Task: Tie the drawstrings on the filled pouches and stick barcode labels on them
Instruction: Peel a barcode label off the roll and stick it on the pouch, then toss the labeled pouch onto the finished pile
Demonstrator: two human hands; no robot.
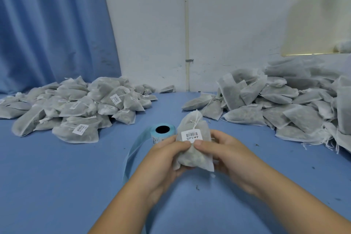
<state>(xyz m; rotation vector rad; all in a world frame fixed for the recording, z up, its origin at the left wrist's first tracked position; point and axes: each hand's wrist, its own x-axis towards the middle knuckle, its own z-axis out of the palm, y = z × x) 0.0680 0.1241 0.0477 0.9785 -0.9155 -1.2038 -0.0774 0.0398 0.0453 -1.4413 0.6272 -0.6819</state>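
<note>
- Pouch [193, 150], neck cinched by its drawstring [195, 119], is held above the blue table [57, 176], just in front of the label roll [162, 131].
- Left hand [163, 159] curls around its left side, thumb on the front.
- Right hand [226, 156] grips the right side, thumb pressing just under the barcode label [190, 135].
- Labelled pile [72, 108] lies far left, unlabelled pile [275, 104] far right.

Blue-covered table [57, 186] ran back to wall. Heap of labelled pouches [76, 108] lay along far left edge. Heap of unlabelled pouches [275, 108] filled far right corner, spilling along right edge. Single pouch [168, 89] sat at far edge between heaps. Label roll [161, 131] sat near middle, core hole showing; blue backing strip [131, 154] trailed toward near edge. Dark crumbs [198, 188] dotted near right part.
</note>
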